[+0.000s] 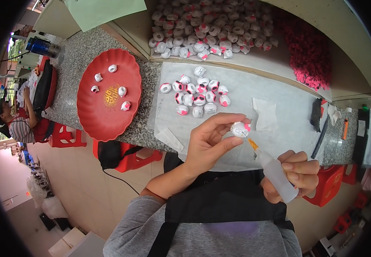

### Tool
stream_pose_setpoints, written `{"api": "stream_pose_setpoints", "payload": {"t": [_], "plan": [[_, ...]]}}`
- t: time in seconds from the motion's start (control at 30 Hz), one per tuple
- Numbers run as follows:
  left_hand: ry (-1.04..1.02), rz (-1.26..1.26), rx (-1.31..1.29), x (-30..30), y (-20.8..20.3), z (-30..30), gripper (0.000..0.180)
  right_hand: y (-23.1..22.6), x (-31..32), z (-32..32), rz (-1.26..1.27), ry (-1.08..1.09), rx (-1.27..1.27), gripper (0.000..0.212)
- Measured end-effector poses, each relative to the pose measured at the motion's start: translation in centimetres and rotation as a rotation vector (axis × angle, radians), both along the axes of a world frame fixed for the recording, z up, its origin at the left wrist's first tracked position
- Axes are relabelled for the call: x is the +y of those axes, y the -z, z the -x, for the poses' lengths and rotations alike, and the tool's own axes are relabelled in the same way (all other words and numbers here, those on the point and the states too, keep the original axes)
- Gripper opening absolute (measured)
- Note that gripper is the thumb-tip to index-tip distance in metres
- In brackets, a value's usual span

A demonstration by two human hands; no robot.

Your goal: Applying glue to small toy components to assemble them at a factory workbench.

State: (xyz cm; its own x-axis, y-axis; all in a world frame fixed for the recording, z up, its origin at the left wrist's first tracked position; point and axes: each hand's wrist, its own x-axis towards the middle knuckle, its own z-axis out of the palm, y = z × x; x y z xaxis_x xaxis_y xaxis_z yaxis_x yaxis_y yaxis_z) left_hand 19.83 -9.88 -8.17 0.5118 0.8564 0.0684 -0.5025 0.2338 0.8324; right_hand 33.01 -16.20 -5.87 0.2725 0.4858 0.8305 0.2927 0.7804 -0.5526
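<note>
Between the thumb and fingers of my left hand (209,143) is a small white toy head (239,129) with a pink patch, held above the paper-covered bench. My right hand (296,173) wraps round a translucent squeeze bottle (275,172). Its orange nozzle (253,144) points up and left, with the thin tip at or very near the lower edge of the toy head; whether they touch I cannot tell. Beyond my left hand, several similar white and pink toy heads (199,100) lie grouped on the white paper (245,90).
A red scalloped tray (89,122) with several toy heads stands at left. At the back, a shelf bin holds a heap of white heads (202,28) beside pink fuzzy pieces (306,60). A crumpled tissue (265,115) lies on the paper. Another person (20,122) sits far left.
</note>
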Motion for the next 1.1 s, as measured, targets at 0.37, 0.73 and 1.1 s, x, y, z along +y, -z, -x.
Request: {"api": "stream_pose_setpoints", "payload": {"t": [0.37, 0.73, 1.1], "plan": [[-0.041, -0.290, 0.139, 0.2, 0.1, 0.1, 0.034, 0.2, 0.3, -0.1, -0.008, -0.050, -0.035, 0.038], [-0.104, -0.367, 0.208, 0.3, 0.7, 0.1, 0.034, 0.1, 0.1, -0.3, 0.031, -0.059, -0.054, 0.037], [-0.174, -0.026, 0.045, 0.9, 0.4, 0.7, 0.034, -0.5, 0.6, -3.9, 0.384, 0.194, 0.115, 0.029]]}}
